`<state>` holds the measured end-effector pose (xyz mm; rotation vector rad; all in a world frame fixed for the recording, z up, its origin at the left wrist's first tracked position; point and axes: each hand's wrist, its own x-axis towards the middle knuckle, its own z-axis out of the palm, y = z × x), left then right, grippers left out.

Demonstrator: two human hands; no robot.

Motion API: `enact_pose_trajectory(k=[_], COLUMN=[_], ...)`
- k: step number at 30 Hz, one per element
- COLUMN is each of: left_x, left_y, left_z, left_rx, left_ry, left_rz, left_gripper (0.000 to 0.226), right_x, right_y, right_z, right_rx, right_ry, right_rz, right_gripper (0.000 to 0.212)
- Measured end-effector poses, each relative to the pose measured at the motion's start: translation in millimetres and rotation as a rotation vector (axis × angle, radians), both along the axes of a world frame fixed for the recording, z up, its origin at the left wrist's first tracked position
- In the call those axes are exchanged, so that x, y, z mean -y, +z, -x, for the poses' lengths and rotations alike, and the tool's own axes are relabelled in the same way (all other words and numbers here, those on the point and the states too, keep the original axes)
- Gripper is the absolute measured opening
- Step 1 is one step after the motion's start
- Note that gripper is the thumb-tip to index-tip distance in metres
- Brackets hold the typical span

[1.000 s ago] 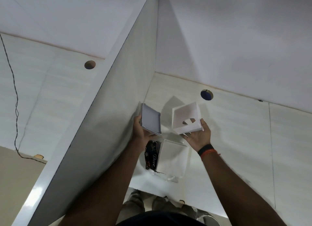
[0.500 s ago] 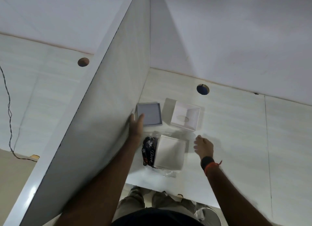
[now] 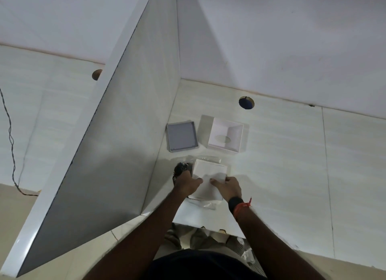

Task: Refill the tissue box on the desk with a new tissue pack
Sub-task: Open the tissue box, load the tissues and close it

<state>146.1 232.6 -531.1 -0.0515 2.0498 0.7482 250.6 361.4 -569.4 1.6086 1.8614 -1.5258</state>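
Observation:
The white tissue box shell (image 3: 226, 136) lies upside down on the desk, its open side up and the oval slot visible inside. Its grey base panel (image 3: 182, 136) lies flat just left of it, against the partition. Nearer me lies the new tissue pack (image 3: 210, 171), a white stack in clear plastic with a dark printed end on the left. My left hand (image 3: 187, 182) and my right hand (image 3: 227, 186) both rest on the pack's near edge, fingers pinching the wrapping; how firm the hold is I cannot tell.
A tall white partition (image 3: 117, 146) walls off the desk on the left. A round cable hole (image 3: 246, 102) sits in the desk behind the box. The back wall rises beyond it. A thin black cable (image 3: 11, 141) hangs at far left.
Both hands set the base panel and the box shell down on the desk, then drew back toward me onto the tissue pack.

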Motion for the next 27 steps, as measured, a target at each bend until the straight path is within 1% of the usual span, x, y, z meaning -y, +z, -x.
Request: enact_pose_trajectory(k=[1, 4, 6, 11, 13, 15, 17, 18, 20, 24, 27], left_x=[-0.8, -1.8, -0.4, 3.7, 5.0, 5.7, 5.2, 4.8, 3.4, -3.9, -11.6], left_y=[-0.7, -3.4, -3.4, 0.5, 3.7, 7.5, 17.2, 23.7, 33.6, 45.4, 51.2], left_z=[-0.2, -0.1, 0.5, 2.0, 2.3, 4.1, 7.1, 7.8, 9.2, 13.5, 15.2], left_rx=[-0.010, -0.026, -0.028, 0.016, 0.051, 0.082, 0.143, 0.188, 0.232, 0.100, 0.041], left_ry=[-0.005, 0.019, 0.030, 0.074, 0.119, 0.166, 0.180, 0.177, 0.159, 0.113, 0.068], left_rz=[-0.003, -0.022, -0.024, -0.088, -0.161, -0.266, -0.338, -0.379, -0.442, -0.462, -0.456], left_gripper=[0.044, 0.042, 0.042, 0.037, 0.044, 0.055, 0.067, 0.064, 0.046, 0.043, 0.043], right_x=[0.1, -1.6, -1.2, -2.9, -6.6, -12.3, -19.1, -22.4, -27.3, -32.4, -35.3], right_y=[-1.0, -1.1, 2.6, 23.5, 36.7, 48.3, 56.1, 58.8, 64.9, 75.9, 83.0], right_z=[1.0, 0.4, -2.0, -8.2, -13.0, -18.8, -22.6, -23.0, -19.5, -9.5, -2.0], right_rx=[-0.021, -0.071, -0.088, -0.198, -0.282, -0.369, -0.454, -0.482, -0.506, -0.482, -0.483], right_ry=[-0.026, -0.069, -0.078, -0.088, -0.090, -0.102, -0.132, -0.144, -0.161, -0.104, -0.124], right_rz=[0.024, 0.094, 0.120, 0.119, 0.187, 0.309, 0.422, 0.457, 0.485, 0.426, 0.411], right_gripper=[0.055, 0.035, 0.032, 0.045, 0.043, 0.038, 0.039, 0.041, 0.044, 0.047, 0.038])
